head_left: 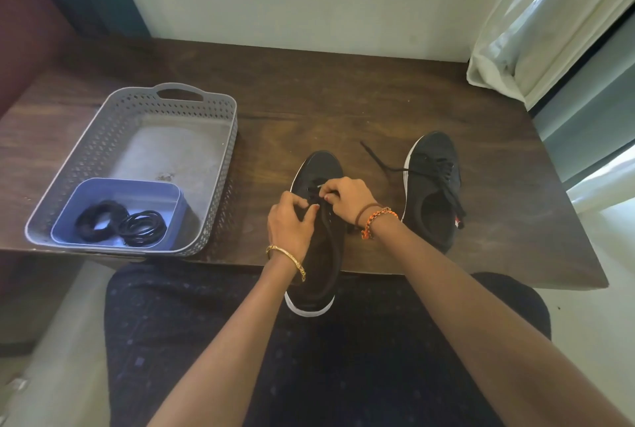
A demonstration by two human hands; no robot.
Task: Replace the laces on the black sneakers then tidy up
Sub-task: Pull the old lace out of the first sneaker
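Near sneaker (318, 220): heel off the bench (309, 90) edge toward me; my left hand (290, 220) steadies it, right hand (345, 198) fingers pinched on lace (319, 186) for threading.

You have two black sneakers (318, 237) (433, 186) on one desk (343, 100), one grey perforated basket (137, 110) holding one blue tub (117, 193) with two coiled black lace bundles (98, 220) (142, 227), and two hands (288, 224) (347, 198) at work.
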